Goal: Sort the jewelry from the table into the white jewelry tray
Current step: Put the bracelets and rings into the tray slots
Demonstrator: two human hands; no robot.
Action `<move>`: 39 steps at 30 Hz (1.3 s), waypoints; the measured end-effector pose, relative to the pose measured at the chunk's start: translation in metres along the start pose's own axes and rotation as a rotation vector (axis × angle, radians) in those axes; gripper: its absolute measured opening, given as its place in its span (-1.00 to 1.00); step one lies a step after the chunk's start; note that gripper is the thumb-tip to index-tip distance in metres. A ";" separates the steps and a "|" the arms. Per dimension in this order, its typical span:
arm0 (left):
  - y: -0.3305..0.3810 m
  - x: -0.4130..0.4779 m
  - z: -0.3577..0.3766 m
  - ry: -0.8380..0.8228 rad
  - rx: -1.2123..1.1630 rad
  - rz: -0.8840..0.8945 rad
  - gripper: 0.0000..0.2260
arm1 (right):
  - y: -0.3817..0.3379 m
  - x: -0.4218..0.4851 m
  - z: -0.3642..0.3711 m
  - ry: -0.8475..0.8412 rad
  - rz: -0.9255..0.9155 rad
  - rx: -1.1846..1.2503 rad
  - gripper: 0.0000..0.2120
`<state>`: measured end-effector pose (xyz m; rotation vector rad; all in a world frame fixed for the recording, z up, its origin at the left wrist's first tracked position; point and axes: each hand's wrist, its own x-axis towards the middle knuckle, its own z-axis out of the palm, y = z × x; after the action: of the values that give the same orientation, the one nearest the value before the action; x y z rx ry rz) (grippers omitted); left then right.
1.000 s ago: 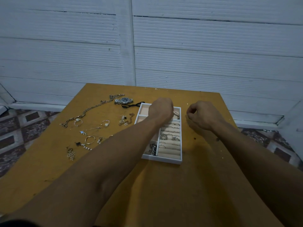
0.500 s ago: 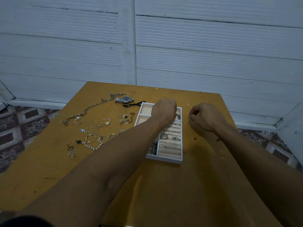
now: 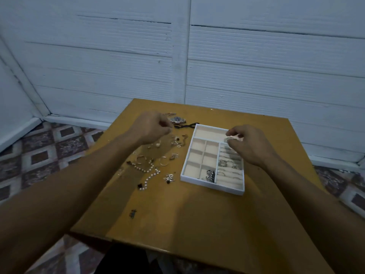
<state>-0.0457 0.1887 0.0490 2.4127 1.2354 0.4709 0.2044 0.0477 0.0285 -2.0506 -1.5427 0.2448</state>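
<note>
L hand [image 3: 152, 129]: fingers curled nr watch [image 3: 177, 120], can't tell if holding
R hand [image 3: 250, 144]: my fingers pinch ring [image 3: 228, 139] over tray [image 3: 211, 185]

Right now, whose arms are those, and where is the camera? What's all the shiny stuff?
Those are a person's two bare arms, not a machine. The camera sits on their head and looks down, so you see what they see. On the wooden table lies loose jewelry: a watch, a pearl strand and small hoops. Beside it sits the white jewelry tray, with rings in its right-hand rolls. The right hand pinches a small silvery piece over the tray's far end. The left hand hovers over the loose jewelry with curled fingers. Whether it holds anything is too hard to see.
</note>
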 end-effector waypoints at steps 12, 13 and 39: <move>-0.082 -0.071 -0.021 0.003 0.155 -0.120 -0.78 | -0.110 -0.009 0.083 -0.190 -0.226 -0.262 -0.76; -0.082 -0.071 -0.017 -0.004 0.167 -0.138 -0.79 | -0.115 -0.009 0.087 -0.213 -0.231 -0.286 -0.76; -0.081 -0.065 0.007 -0.080 0.123 -0.241 -0.71 | -0.137 0.003 0.111 -0.329 -0.248 -0.411 -0.71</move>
<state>-0.1349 0.1772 -0.0044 2.3140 1.5338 0.2306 0.0409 0.1110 0.0095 -2.1691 -2.1818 0.1870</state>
